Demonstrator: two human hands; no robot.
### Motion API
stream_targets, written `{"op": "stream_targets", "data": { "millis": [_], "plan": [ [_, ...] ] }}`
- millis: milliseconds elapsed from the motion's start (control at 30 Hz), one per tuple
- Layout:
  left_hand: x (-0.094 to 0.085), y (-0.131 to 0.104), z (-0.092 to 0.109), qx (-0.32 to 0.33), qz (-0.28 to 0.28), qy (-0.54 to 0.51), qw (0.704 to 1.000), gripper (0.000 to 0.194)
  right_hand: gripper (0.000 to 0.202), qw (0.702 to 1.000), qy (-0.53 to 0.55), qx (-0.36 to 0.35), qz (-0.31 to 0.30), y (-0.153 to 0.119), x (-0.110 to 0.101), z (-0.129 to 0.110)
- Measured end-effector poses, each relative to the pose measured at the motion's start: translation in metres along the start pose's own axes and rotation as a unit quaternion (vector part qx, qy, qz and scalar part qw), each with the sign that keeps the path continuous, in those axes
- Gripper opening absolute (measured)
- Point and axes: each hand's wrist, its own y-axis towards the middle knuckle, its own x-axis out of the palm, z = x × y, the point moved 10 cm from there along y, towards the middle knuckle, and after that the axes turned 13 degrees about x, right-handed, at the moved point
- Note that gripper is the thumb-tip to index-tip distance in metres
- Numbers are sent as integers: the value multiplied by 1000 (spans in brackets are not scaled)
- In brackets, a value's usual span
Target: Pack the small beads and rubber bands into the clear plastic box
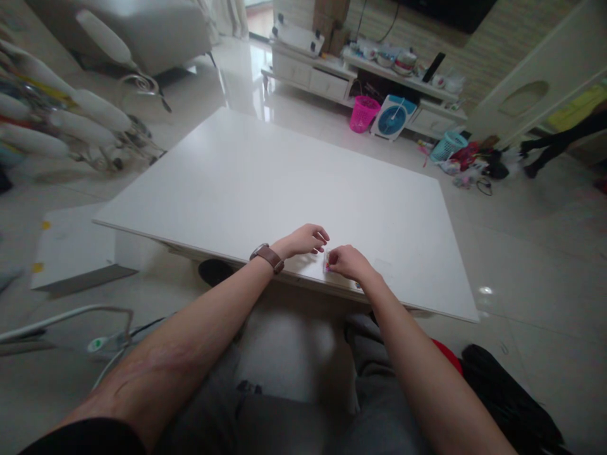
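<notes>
A large white table [294,177] stretches out before me. At its near edge, my right hand [349,261] has its fingers closed on a small clear packet or case [326,263] with pink and purple colour in it; its exact kind is too small to make out. Just left of it, my left hand [309,240] hovers over the tabletop, fingers apart and holding nothing. A brown-strapped watch [268,256] is on my left wrist. Below my right wrist, a small dark printed item [358,285] lies at the table edge, partly hidden.
Chairs [102,110] are crowded at the left, and a white panel [78,243] lies beyond the table's left corner. A pink basket [363,114] and a blue-and-white fan [392,117] stand by the TV cabinet [308,76]. At far right, a person's legs [564,136] show.
</notes>
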Motion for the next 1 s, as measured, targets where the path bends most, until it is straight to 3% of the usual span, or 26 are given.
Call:
{"op": "stream_targets", "data": {
  "millis": [367, 767, 900, 1000],
  "plan": [
    [-3, -1, 0, -9, -1, 23, 1000, 18, 8, 998, -1, 55, 39, -2, -20, 15],
    [-2, -3, 4, -18, -11, 46, 999, 17, 15, 996, -23, 72, 48, 3, -7, 15],
    [-2, -1, 2, -11, -20, 73, 997, 17, 19, 995, -13, 79, 63, 2, -22, 21],
    [-3, 2, 1, 7, -26, 122, 992, 18, 16, 988, 7, 120, 95, 3, -41, 49]
  ]
}}
